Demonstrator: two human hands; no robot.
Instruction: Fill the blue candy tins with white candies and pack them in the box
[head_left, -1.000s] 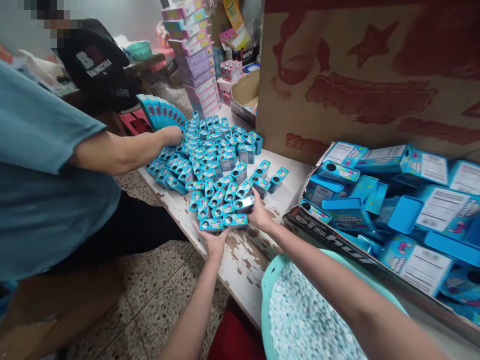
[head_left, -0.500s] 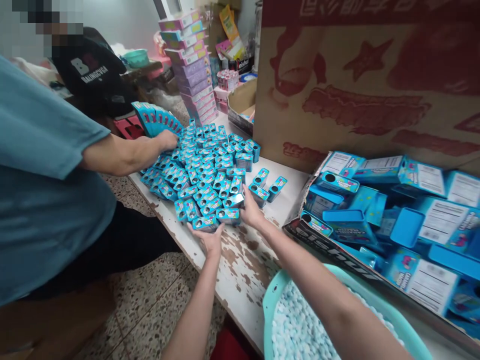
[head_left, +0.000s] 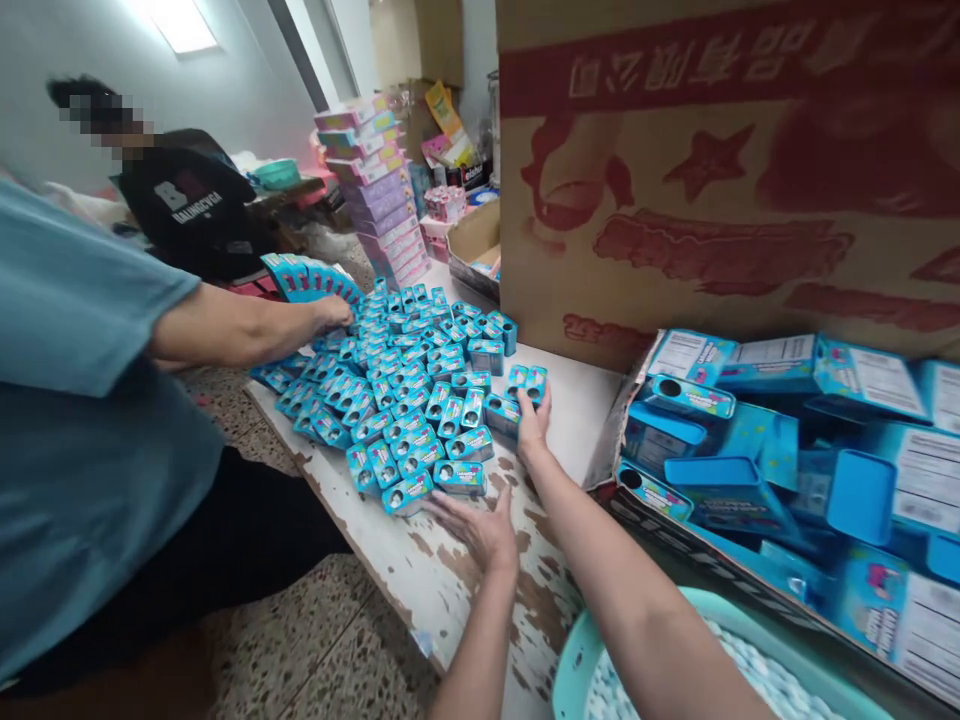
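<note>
Forearms [head_left: 607, 590] extend forward from the lower part of the view, the right one passing above the rim of the basin [head_left: 574, 665]. The person's left hand [head_left: 480, 530] is open low over the counter [head_left: 375, 550], thumb raised and fingers spread toward the nearest small blue box [head_left: 407, 494]; contact cannot be confirmed. The right hand [head_left: 534, 430] reaches farther, thumb and fingers curved about the near end of a box pair [head_left: 526, 383]; whether they pinch it cannot be told.

The counter's left edge runs diagonally past the box cluster [head_left: 412, 400], with a bare, worn strip between that edge and the left hand. Bare surface also lies between the right hand and the open carton [head_left: 611, 440] of larger blue boxes [head_left: 765, 450]. The tall brown carton [head_left: 675, 200] bounds the rear.

The small boxes stand on the counter, holed tops upward. The nearest box has its top's long axis roughly crosswise, hole at the left; the box pair points away from the person. Another person's hand [head_left: 334, 313] is at the cluster's far left side.
</note>
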